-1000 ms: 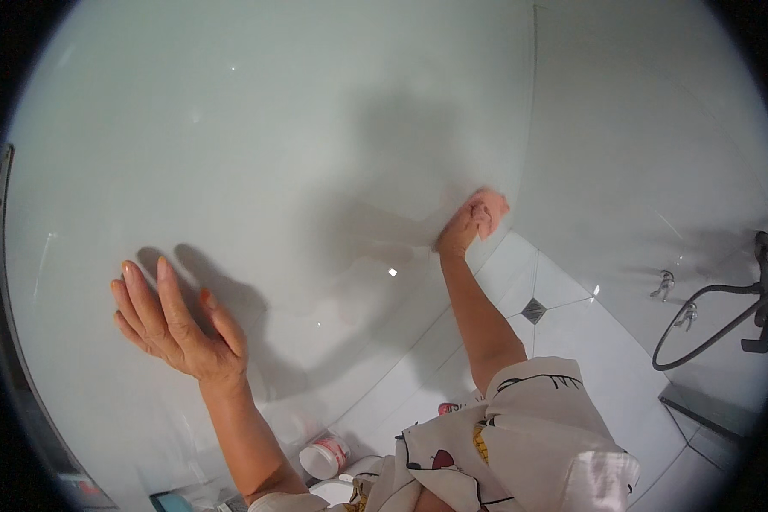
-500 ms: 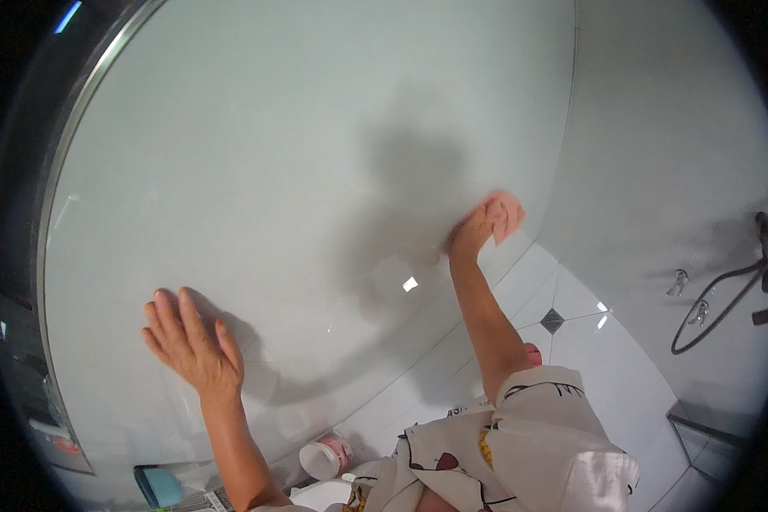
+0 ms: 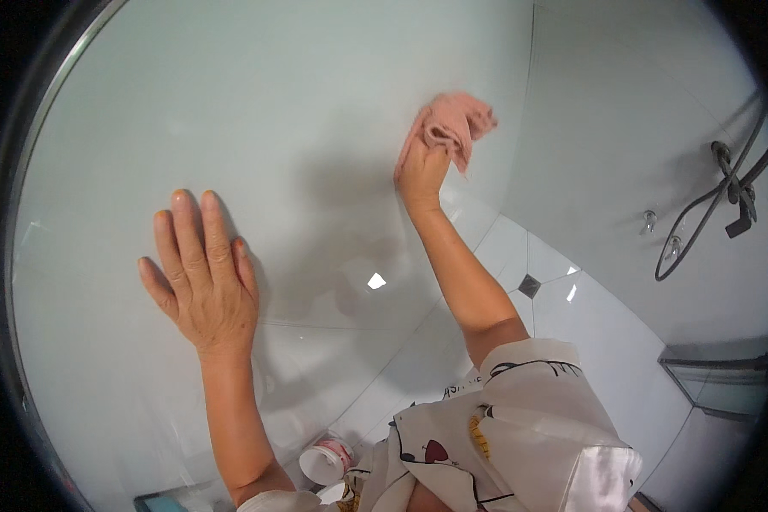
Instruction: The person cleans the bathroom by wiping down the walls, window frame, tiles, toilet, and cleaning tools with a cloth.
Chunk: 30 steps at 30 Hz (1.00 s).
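My left hand (image 3: pixel 202 277) lies flat on a glossy pale wall (image 3: pixel 230 102), its fingers stretched upward and slightly apart. Bunched in my right hand (image 3: pixel 421 177) is a pink cloth (image 3: pixel 456 124), pressed to the same wall higher up and to the right. Its loose folds stick out past my fingers, which are partly hidden by the fabric. Shadows of my arms and head fall on the wall between the hands.
On the right wall hang a dark shower hose (image 3: pixel 700 209) and tap handles (image 3: pixel 650 222). Below them is a corner glass shelf (image 3: pixel 721 365). White floor tiles (image 3: pixel 589 316) have a dark diamond inset. A white tub (image 3: pixel 324 462) and a blue item (image 3: pixel 158 503) stand low.
My right hand has moved up the wall with the pink cloth. The left hand now rests higher too, its palm still flat. The view has shifted somewhat.
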Tool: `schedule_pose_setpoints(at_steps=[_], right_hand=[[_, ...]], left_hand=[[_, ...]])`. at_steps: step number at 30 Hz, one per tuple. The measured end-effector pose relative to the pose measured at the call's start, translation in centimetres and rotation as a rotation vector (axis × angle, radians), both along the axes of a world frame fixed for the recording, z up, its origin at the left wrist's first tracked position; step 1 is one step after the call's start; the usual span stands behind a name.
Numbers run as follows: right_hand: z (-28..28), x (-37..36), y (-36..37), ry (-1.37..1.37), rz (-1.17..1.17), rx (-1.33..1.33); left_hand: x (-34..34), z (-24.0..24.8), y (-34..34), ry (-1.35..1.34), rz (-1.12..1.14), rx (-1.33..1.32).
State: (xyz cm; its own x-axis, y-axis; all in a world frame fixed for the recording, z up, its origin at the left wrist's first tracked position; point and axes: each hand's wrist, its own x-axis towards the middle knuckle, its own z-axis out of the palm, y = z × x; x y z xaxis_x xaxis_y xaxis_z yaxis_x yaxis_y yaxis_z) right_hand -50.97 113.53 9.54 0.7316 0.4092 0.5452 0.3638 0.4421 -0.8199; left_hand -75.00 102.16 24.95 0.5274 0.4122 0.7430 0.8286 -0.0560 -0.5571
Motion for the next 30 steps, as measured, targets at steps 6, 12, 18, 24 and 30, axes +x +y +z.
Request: schedule_pose_setpoints(at_steps=[6,12,18,24,30], right_hand=[[-14.0,-0.1,1.3,0.440,-0.183,-0.162],[-21.8,-1.4,-1.8,0.943,-0.172,-0.293],[-18.4,-2.9,-0.3,1.269,-0.141,-0.089],[-4.0,-0.2,-0.4,0.559,0.060,0.028],[7.4,-3.0,-1.4,-0.346,0.076,0.162]], left_hand=[[1.1,-0.4,0.4,0.010,-0.016,0.031],[1.1,-0.2,0.7,0.022,-0.012,0.028],[0.7,-0.1,1.0,0.088,-0.049,0.046],[0.7,0.2,0.7,0.063,-0.039,-0.005],[-0.8,-0.6,0.0,-0.085,-0.280,-0.152]])
